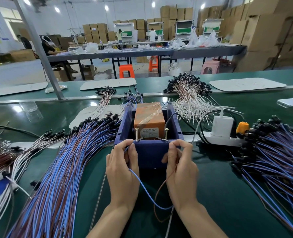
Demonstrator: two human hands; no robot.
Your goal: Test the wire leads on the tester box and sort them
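left hand (pixel 123 170): pinches the blue lead (pixel 142 189) end at the tester box (pixel 150 155) near rim, just below left screw (pixel 136 133)
right hand (pixel 180 169): pinches the brown lead (pixel 161 186) end, just below right screw (pixel 166 133)
leads: loop down between the wrists, over green belt (pixel 219 186)
box: touches both hands' fingers; orange unit (pixel 150 115) inside
sides: left pile (pixel 65 169) and right pile (pixel 276 160) of blue-brown leads flank the forearms
open room: bare belt strip between piles
behind: white leads (pixel 188 98), power strip (pixel 223 136) right of box

The tester box (pixel 149 134) is sitting on the tabletop (pixel 219 194) between the left pile (pixel 59 169) and the right pile (pixel 272 162), with the power strip (pixel 219 139) lying just right of it.
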